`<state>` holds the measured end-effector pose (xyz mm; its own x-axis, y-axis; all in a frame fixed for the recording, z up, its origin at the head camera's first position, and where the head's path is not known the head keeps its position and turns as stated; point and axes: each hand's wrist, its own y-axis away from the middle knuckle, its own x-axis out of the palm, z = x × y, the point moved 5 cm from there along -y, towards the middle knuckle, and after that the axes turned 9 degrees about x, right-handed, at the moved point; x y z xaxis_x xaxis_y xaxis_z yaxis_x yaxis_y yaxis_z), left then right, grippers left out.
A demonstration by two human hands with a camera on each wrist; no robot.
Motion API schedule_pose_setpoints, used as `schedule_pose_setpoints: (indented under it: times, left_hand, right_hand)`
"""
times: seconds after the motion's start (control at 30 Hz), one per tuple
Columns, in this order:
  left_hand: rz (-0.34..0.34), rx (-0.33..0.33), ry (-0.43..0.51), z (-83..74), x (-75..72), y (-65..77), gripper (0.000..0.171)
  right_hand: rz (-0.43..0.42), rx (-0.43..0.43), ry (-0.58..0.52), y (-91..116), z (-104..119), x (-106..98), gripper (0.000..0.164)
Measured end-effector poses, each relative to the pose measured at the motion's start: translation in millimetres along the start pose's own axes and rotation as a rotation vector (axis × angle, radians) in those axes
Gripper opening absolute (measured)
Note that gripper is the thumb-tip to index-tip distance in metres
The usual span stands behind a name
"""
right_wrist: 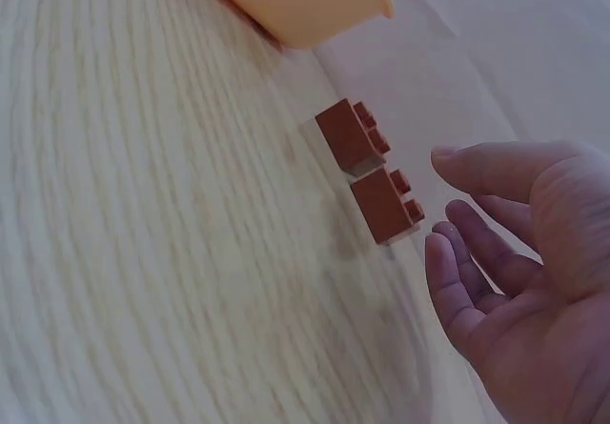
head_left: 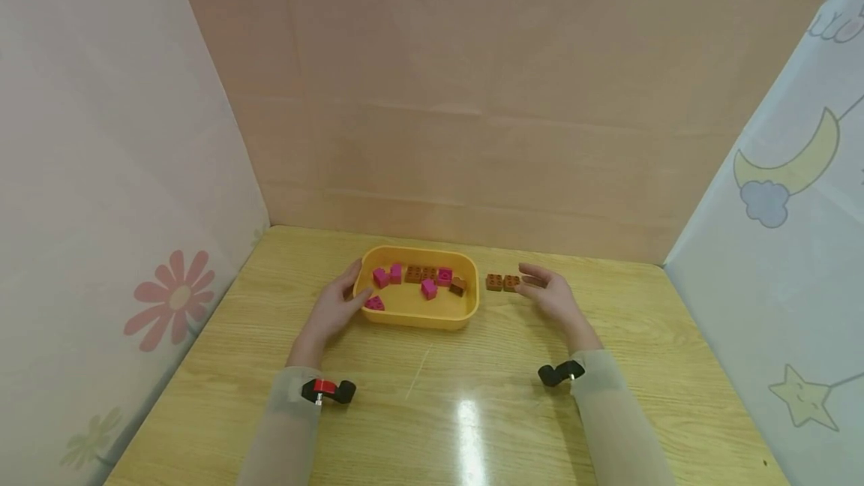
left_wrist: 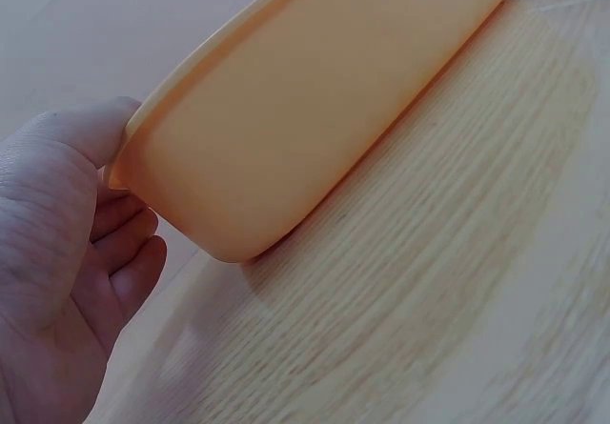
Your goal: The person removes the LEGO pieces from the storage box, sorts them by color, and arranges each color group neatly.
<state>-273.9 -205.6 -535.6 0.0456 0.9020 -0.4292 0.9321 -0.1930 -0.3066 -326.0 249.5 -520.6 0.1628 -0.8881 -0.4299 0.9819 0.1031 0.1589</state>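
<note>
A yellow plastic tub [head_left: 421, 319] stands on the table with several pink and brown toy bricks inside. My left hand [head_left: 335, 307] holds the tub by its left end, thumb over the rim and the other fingers outside, as the left wrist view also shows of the tub wall [left_wrist: 286, 110]. To the right of the tub, two brown bricks [head_left: 494, 283] lie in a row, studs up. Just right of these bricks is my right hand [head_left: 556, 300], its fingers loosely bent and parted. In the right wrist view nothing lies between the thumb and fingers of the right hand [right_wrist: 519, 262].
The wooden table [head_left: 418, 418] runs back to a plain beige cloth wall [head_left: 472, 133]. Patterned cloth walls stand at the left [head_left: 135, 133] and right [head_left: 776, 283]. A pink brick [head_left: 429, 289] and a brown brick [head_left: 458, 286] lie inside the tub.
</note>
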Motion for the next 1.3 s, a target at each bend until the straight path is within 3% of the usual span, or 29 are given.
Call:
schedule_pose_setpoints:
  times: [0.3, 0.5, 0.73, 0.93, 1.13, 1.3]
  left_hand:
    - [0.004, 0.006, 0.007, 1.5, 0.1, -0.1, 0.071]
    - [-0.001, 0.016, 0.02, 3.2, 1.0, -0.1, 0.072]
    - [0.0, 0.013, 0.027, 1.2, 0.9, -0.1, 0.071]
    - [0.004, 0.012, 0.017, -2.6, 1.3, 0.7, 0.071]
    - [0.01, -0.015, -0.001, -5.4, 2.5, 1.7, 0.073]
    - [0.009, -0.017, -0.002, -8.7, 3.4, 1.6, 0.072]
  right_hand:
    - [-0.024, -0.031, -0.062, 23.7, 49.6, 12.4, 0.057]
    - [-0.011, -0.101, -0.135, 10.0, 51.9, 28.8, 0.056]
    - [0.033, -0.174, -0.148, 11.8, 82.1, 62.1, 0.049]
    - [0.082, -0.175, -0.134, 12.3, 102.9, 94.3, 0.045]
    - [0.159, -0.179, -0.141, 9.9, 111.6, 122.7, 0.047]
    - [0.148, -0.196, -0.079, 4.1, 112.1, 136.3, 0.045]
